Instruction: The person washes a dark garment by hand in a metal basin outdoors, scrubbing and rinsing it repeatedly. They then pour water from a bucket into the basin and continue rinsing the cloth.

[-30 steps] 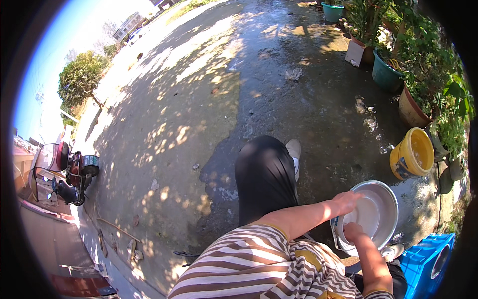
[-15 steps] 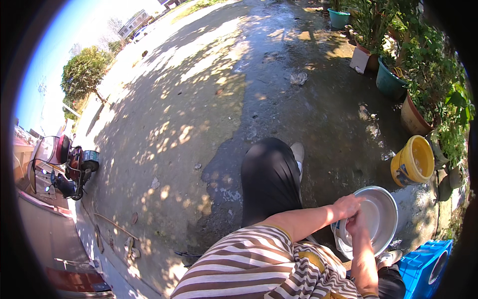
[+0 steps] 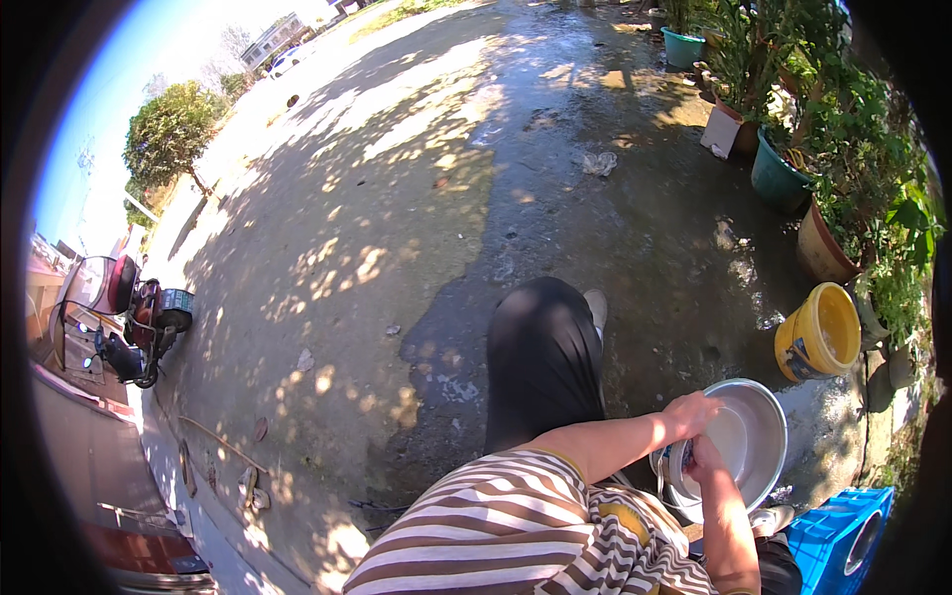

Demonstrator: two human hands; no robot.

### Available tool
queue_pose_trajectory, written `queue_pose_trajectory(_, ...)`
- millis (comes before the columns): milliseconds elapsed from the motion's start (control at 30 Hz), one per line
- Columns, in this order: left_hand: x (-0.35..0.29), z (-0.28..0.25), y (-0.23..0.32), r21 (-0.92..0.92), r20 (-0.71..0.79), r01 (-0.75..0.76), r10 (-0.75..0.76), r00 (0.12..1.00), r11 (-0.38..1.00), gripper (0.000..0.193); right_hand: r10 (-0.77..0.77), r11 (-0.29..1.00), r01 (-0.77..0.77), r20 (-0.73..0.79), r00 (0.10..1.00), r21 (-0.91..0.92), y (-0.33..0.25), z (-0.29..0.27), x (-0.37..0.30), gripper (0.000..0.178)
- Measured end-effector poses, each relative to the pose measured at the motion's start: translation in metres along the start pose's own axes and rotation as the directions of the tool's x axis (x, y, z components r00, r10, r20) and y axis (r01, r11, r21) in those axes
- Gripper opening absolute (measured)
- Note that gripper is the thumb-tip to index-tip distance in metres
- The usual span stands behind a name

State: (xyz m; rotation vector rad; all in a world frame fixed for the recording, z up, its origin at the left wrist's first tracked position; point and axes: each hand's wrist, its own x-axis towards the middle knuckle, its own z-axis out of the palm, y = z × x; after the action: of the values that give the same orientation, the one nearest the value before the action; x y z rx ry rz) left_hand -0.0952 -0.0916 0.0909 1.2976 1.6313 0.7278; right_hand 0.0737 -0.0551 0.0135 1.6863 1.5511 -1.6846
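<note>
A round silver metal basin [image 3: 759, 436] sits low on the wet ground at the lower right. My left hand [image 3: 692, 415] is over the basin's upper left rim with its fingers curled. Just below it, my right hand [image 3: 705, 457] reaches over the basin's near left side, fingers closed. A small shiny, partly dark piece shows beside the right fingers, too small to name. What either hand grips is hidden by the fingers. The hands are close together but apart.
A yellow bucket [image 3: 818, 332] stands beyond the basin, and a blue plastic crate [image 3: 841, 540] is at the lower right. Potted plants [image 3: 783, 169] line the right side. A crumpled pale scrap [image 3: 599, 164] lies on wet concrete. A motorbike [image 3: 149, 332] stands far left.
My right hand has shifted slightly down, opening a gap from my left hand. The small shiny, partly dark piece now shows by the right fingers. The whole view has shifted slightly.
</note>
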Motion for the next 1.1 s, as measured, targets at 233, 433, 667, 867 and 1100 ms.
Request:
queue_pose_trajectory(233,0.013,0.002,-0.004,0.043,-0.001,-0.02,0.02,1.0,0.999,0.042,-0.075,0.997,0.074,-0.022,0.997,-0.036,0.034,-0.018,0.005,0.041)
queue_pose_trajectory(433,0.011,0.003,0.0,0.022,0.029,-0.019,0.018,0.999,1.0,0.04,-0.236,0.388,0.285,0.204,0.95,-0.877,0.049,-0.031,0.003,0.038)
queue_pose_trajectory(667,0.015,0.014,-0.012,0.009,0.025,-0.023,0.022,0.999,1.0,0.041,-0.095,0.91,0.021,0.157,0.983,0.415,0.058,0.0,0.083,0.031)
queue_pose_trajectory(867,0.023,0.008,-0.005,0.07,0.125,-0.083,0.074,0.989,0.994,0.04,-0.157,0.652,0.159,0.073,0.985,-0.742,0.057,-0.013,0.02,0.038)
queue_pose_trajectory(1100,0.023,0.011,-0.014,0.076,0.067,-0.1,0.095,0.993,0.992,0.039,-0.065,0.636,0.215,0.227,0.972,-0.741,0.025,-0.001,0.015,0.035)
